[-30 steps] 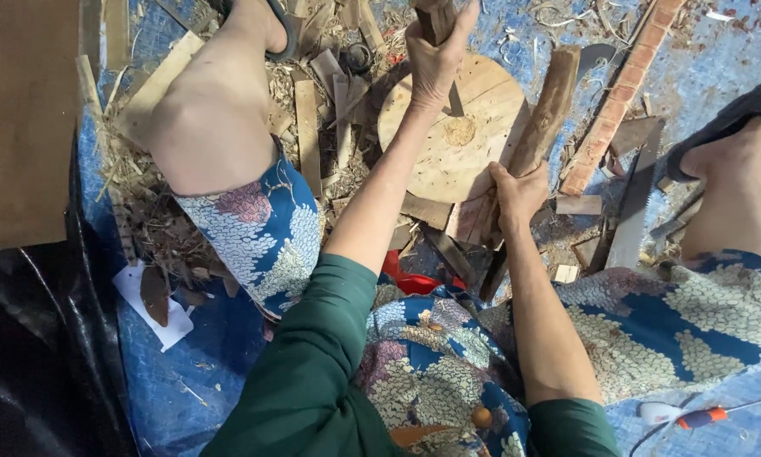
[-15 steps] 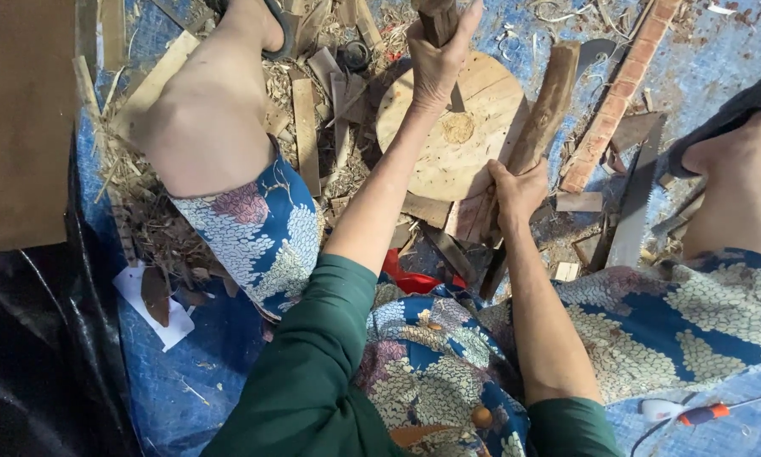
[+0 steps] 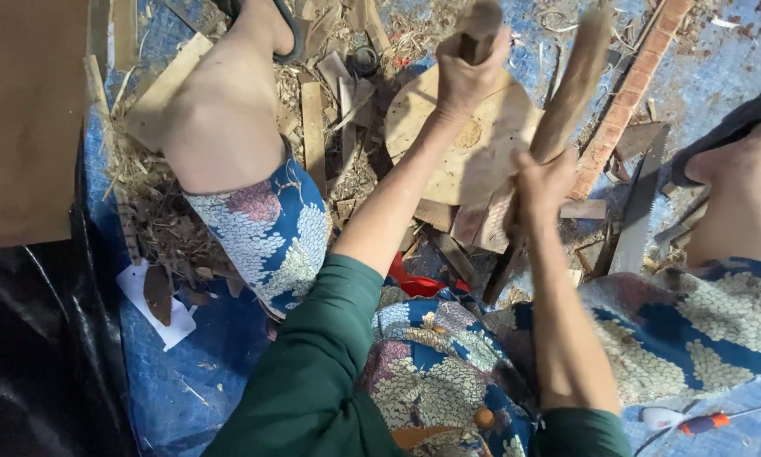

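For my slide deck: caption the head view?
Left hand grips wooden handle; right hand holds long wooden stick.

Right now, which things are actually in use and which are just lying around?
In use:
- left hand, gripping a dark wooden tool handle
- right hand, holding a long rough wooden stick
- round pale wooden chopping block beneath them

Lying about:
- long red brick strip
- white-and-orange screwdriver
- flat wood offcuts
- white paper scrap

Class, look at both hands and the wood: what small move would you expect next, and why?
Probably a short downward chop. The left hand grips a tool handle raised above the round block, while the right hand holds a long stick tilted over that block, its upper part exposed to the stroke.
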